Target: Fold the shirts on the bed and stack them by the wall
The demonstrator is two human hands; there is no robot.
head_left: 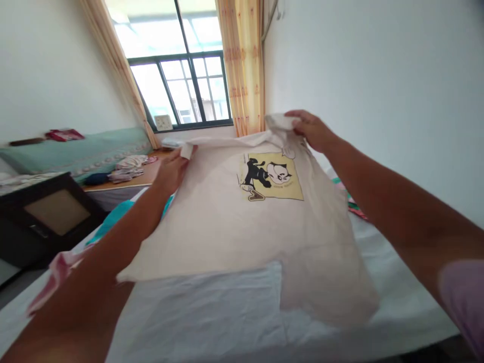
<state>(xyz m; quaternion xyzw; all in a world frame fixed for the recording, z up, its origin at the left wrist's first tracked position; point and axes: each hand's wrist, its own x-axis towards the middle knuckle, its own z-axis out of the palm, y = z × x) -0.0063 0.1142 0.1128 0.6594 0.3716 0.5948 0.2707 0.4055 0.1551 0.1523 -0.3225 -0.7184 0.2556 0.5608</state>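
A white T-shirt [212, 217] with a black cartoon cat on a yellow print is stretched between my two hands above the bed. My left hand [174, 169] grips its edge at the far left, fingers partly hidden behind the cloth. At the far right corner my right hand [310, 130] pinches a bunched part of the shirt. The fabric slopes down towards me, and its lower right part hangs over the pale blue bedsheet [212, 312].
Turquoise cloth [113, 219] and pink cloth [62, 272] lie along the bed's left side. A dark cabinet [22, 227] stands left of the bed. Folded clothes [126, 169] rest on a low surface near the window. A white wall [378, 91] rises at right.
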